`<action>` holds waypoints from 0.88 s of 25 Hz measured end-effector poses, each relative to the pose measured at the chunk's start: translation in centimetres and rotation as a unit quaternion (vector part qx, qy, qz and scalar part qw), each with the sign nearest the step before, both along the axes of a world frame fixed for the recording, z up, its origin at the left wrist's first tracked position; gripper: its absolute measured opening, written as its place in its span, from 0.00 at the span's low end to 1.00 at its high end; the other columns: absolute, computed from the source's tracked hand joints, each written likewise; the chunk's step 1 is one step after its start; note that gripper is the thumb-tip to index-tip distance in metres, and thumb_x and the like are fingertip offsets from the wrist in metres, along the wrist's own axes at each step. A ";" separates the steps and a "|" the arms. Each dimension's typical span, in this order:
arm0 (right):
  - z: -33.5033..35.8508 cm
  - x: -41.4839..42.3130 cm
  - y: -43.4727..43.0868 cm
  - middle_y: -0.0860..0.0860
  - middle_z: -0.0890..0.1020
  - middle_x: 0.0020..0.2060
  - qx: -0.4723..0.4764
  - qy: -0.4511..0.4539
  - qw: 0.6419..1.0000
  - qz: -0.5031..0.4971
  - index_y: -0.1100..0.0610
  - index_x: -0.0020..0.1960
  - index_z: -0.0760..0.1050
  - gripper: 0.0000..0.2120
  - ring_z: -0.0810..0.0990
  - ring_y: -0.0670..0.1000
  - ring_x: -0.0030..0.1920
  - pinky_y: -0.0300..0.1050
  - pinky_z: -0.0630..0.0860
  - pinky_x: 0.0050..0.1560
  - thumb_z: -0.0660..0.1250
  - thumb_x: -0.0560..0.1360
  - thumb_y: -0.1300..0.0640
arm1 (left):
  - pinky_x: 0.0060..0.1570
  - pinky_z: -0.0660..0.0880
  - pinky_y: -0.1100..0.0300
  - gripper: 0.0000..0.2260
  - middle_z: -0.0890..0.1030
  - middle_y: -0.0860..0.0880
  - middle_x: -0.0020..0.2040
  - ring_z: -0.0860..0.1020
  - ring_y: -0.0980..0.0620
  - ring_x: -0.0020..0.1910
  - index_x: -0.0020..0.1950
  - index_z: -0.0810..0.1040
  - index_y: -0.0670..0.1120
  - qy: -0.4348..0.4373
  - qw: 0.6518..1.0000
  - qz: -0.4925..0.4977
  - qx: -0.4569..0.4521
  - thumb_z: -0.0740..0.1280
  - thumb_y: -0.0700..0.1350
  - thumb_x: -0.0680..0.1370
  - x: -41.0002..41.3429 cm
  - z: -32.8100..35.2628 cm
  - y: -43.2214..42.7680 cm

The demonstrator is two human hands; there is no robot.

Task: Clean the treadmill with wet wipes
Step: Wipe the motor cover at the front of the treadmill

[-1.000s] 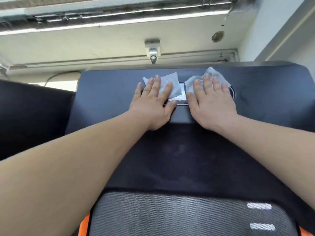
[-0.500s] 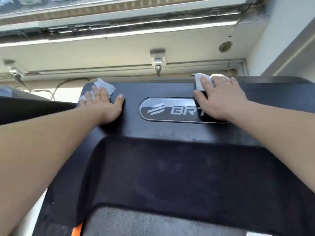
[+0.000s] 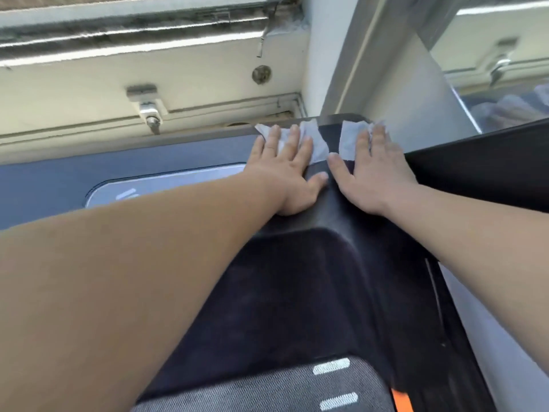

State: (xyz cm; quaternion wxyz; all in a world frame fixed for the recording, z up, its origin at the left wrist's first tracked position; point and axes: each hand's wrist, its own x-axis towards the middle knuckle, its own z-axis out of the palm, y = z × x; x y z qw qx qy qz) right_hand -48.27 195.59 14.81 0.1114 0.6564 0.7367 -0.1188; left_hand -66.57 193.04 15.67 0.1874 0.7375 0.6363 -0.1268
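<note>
Your left hand (image 3: 289, 171) has slid beside your right hand (image 3: 372, 173), both flat-fingered, pressing wet wipes (image 3: 315, 141) onto the treadmill (image 3: 297, 292) corner for full contact.

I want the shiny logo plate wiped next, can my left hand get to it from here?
Probably yes. The left hand presses its wet wipe flat on the treadmill cover, just right of the logo plate; only your own forearm crosses the plate, nothing else blocks a slide over.
</note>
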 end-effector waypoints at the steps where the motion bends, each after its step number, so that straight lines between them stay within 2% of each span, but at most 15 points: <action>1: -0.1 -0.2 -0.8 0.62 0.38 0.82 0.000 0.002 1.000 -0.001 0.61 0.83 0.37 0.46 0.37 0.58 0.82 0.56 0.39 0.81 0.40 0.79 0.29 | 0.79 0.34 0.42 0.36 0.33 0.50 0.83 0.32 0.43 0.81 0.84 0.36 0.53 -0.004 1.000 -0.016 0.006 0.43 0.68 0.81 0.8 -0.2 -1.3; 6: -0.1 0.4 -6.5 0.57 0.38 0.82 0.025 0.019 0.998 0.056 0.58 0.83 0.37 0.40 0.33 0.54 0.82 0.55 0.37 0.81 0.38 0.81 0.33 | 0.79 0.33 0.42 0.34 0.32 0.50 0.83 0.30 0.44 0.81 0.83 0.34 0.53 0.009 0.997 -0.052 0.050 0.41 0.66 0.82 0.3 -1.1 -8.4; 9: 0.1 1.3 -10.1 0.50 0.41 0.83 0.026 0.049 0.989 0.138 0.48 0.84 0.43 0.35 0.37 0.51 0.82 0.55 0.38 0.82 0.39 0.82 0.34 | 0.80 0.35 0.43 0.32 0.33 0.50 0.83 0.32 0.45 0.82 0.83 0.34 0.52 0.012 0.994 -0.072 0.078 0.43 0.63 0.84 -0.6 -1.3 -10.7; 11: 0.3 2.7 -11.8 0.48 0.45 0.83 0.027 0.034 0.981 0.190 0.42 0.84 0.47 0.32 0.42 0.52 0.83 0.55 0.40 0.82 0.40 0.81 0.34 | 0.81 0.38 0.44 0.31 0.36 0.49 0.84 0.36 0.45 0.83 0.84 0.36 0.51 0.025 0.992 -0.079 0.100 0.45 0.60 0.85 -1.7 -1.3 -11.7; 13: 0.7 4.9 -14.0 0.49 0.47 0.83 0.028 0.001 0.982 0.185 0.41 0.83 0.48 0.32 0.45 0.54 0.83 0.56 0.43 0.82 0.41 0.81 0.35 | 0.81 0.42 0.47 0.30 0.42 0.47 0.85 0.42 0.45 0.84 0.85 0.40 0.49 0.026 0.990 -0.074 0.120 0.47 0.56 0.86 -2.6 -1.1 -12.5; 15: 0.8 6.6 -17.0 0.50 0.49 0.83 0.028 0.009 0.990 0.135 0.40 0.83 0.50 0.31 0.48 0.55 0.83 0.58 0.48 0.82 0.43 0.81 0.35 | 0.81 0.47 0.49 0.27 0.49 0.45 0.85 0.49 0.44 0.84 0.85 0.46 0.46 0.034 0.986 -0.085 0.138 0.50 0.51 0.86 -2.8 -0.7 -13.3; 18: 0.0 7.3 -22.7 0.52 0.54 0.83 0.032 0.041 0.996 0.077 0.45 0.83 0.56 0.31 0.52 0.58 0.83 0.58 0.52 0.81 0.48 0.81 0.38 | 0.80 0.53 0.51 0.26 0.58 0.46 0.83 0.56 0.43 0.82 0.83 0.58 0.45 0.035 0.969 -0.168 0.175 0.55 0.43 0.84 -3.3 -2.4 -15.8; 20: 0.5 8.1 -25.8 0.51 0.46 0.83 -0.028 -0.007 0.997 0.068 0.47 0.84 0.46 0.36 0.47 0.57 0.83 0.55 0.47 0.82 0.43 0.79 0.35 | 0.79 0.58 0.48 0.24 0.65 0.43 0.81 0.61 0.41 0.81 0.80 0.66 0.42 0.002 0.958 -0.224 0.180 0.59 0.43 0.83 -3.5 -4.2 -18.3; 22: 1.9 9.3 -28.1 0.49 0.36 0.82 -0.120 -0.060 0.990 0.049 0.50 0.83 0.37 0.38 0.41 0.52 0.83 0.52 0.42 0.81 0.40 0.79 0.33 | 0.80 0.55 0.46 0.26 0.61 0.41 0.82 0.57 0.41 0.82 0.81 0.62 0.40 0.001 0.964 -0.209 0.166 0.56 0.50 0.85 -3.4 -5.3 -20.6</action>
